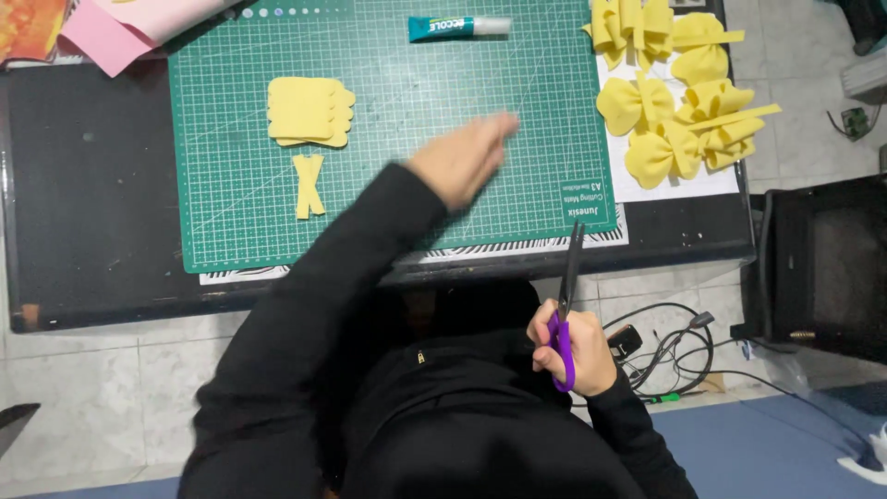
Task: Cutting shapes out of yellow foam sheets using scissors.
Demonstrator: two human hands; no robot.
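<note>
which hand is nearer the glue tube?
Left. The left hand hovers over the green mat just below the glue tube; the right hand holds purple scissors off the table edge.

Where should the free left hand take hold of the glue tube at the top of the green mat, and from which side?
Probably around the teal barrel of the glue tube, coming from above with the left hand. It lies flat and crosswise near the far edge of the cutting mat, with bare mat on both long sides. The pale cap end is narrower, so the barrel gives more surface.
</note>
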